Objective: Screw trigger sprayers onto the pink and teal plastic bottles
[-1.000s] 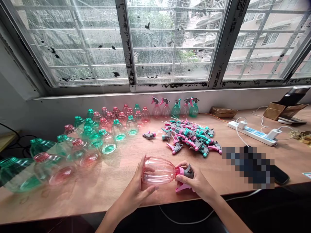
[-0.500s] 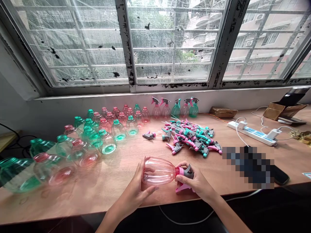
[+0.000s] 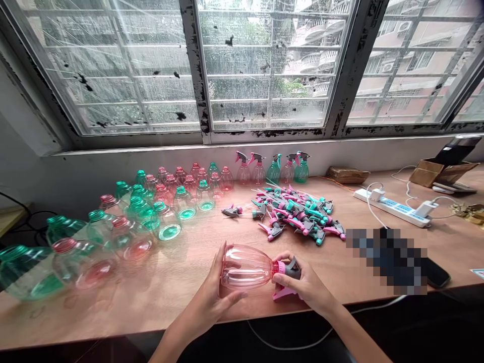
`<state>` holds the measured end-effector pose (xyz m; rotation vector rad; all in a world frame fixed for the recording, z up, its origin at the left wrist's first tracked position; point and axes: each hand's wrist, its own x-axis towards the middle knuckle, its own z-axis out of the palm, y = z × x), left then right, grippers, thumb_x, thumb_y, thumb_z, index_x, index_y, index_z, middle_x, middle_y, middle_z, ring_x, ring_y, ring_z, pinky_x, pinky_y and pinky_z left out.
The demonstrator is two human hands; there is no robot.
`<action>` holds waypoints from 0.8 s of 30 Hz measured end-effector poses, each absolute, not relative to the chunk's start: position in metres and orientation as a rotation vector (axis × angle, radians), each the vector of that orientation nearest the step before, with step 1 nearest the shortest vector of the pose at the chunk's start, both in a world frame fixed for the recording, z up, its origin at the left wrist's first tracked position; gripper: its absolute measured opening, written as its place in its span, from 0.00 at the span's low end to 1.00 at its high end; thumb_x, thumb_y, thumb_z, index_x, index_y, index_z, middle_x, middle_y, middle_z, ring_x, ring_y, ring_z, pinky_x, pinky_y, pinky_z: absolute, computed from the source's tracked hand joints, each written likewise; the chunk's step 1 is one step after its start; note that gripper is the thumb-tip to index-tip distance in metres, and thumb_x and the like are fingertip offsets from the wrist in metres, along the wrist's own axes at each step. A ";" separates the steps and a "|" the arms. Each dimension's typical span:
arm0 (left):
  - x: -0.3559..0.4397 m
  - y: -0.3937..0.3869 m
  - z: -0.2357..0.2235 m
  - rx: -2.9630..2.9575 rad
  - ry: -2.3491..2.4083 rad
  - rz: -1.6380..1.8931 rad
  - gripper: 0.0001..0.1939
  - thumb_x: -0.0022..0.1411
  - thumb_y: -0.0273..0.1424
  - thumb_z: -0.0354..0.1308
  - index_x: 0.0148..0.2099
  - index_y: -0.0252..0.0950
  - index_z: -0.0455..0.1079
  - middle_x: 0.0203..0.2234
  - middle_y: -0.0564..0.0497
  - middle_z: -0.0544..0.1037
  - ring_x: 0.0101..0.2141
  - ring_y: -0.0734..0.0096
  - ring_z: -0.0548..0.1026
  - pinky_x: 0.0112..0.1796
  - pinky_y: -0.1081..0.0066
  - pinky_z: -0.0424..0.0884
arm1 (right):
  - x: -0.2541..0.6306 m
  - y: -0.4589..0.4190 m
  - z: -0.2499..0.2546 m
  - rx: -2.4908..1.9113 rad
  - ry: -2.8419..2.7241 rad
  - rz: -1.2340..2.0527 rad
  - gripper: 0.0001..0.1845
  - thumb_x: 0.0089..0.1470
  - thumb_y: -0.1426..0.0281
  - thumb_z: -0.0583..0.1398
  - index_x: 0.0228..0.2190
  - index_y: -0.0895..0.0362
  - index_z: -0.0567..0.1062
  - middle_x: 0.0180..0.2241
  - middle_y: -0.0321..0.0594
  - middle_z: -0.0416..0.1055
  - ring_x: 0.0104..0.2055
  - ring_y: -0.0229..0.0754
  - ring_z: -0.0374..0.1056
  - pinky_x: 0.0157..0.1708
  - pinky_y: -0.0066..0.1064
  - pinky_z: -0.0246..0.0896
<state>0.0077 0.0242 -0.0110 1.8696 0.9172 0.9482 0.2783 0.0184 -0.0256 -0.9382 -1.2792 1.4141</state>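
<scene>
A clear pink spray bottle (image 3: 247, 266) lies sideways in front of me, its base toward the left. My left hand (image 3: 215, 295) is wrapped round the base end, thumb along the near side. On the bottle's neck sits a grey and pink trigger spray head (image 3: 291, 268), its pink lever pointing toward me. My right hand (image 3: 308, 282) grips this head, fingers closed round it near the pink collar. Beyond the hands lies a heap of loose trigger heads (image 3: 298, 212) in pink, green and grey. One separate trigger head (image 3: 232, 210) lies left of the heap.
Several open green and pink bottles (image 3: 185, 201) stand on the left of the wooden table (image 3: 181, 297). Several bottles with heads (image 3: 258, 169) line the wall. At the right are a white power strip (image 3: 393, 206), a black phone (image 3: 436, 272) and a cardboard box (image 3: 434, 171).
Hardly anything differs. Both hands keep their hold on the spray bottle and its head, with only a very slight shift.
</scene>
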 end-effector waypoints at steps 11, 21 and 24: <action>0.007 0.023 -0.004 1.757 0.912 0.882 0.43 0.68 0.38 0.65 0.74 0.48 0.42 0.66 0.39 0.61 0.62 0.48 0.67 0.62 0.50 0.64 | 0.280 0.017 -0.025 -0.964 -1.298 1.396 0.23 0.53 0.57 0.73 0.41 0.56 0.71 0.27 0.34 0.77 0.28 0.44 0.77 0.31 0.37 0.77; 0.009 0.023 -0.002 1.782 0.915 0.890 0.43 0.68 0.36 0.65 0.75 0.50 0.43 0.73 0.42 0.50 0.64 0.48 0.64 0.64 0.49 0.62 | 0.281 0.018 -0.030 -0.937 -1.305 1.408 0.22 0.54 0.59 0.73 0.42 0.56 0.71 0.27 0.34 0.79 0.29 0.44 0.77 0.32 0.37 0.78; 0.008 0.024 -0.006 1.819 0.924 0.903 0.46 0.68 0.35 0.65 0.75 0.56 0.39 0.74 0.47 0.48 0.67 0.49 0.59 0.65 0.50 0.59 | 0.280 0.018 -0.028 -0.942 -1.298 1.406 0.22 0.54 0.59 0.73 0.42 0.56 0.71 0.28 0.34 0.79 0.29 0.43 0.78 0.32 0.36 0.78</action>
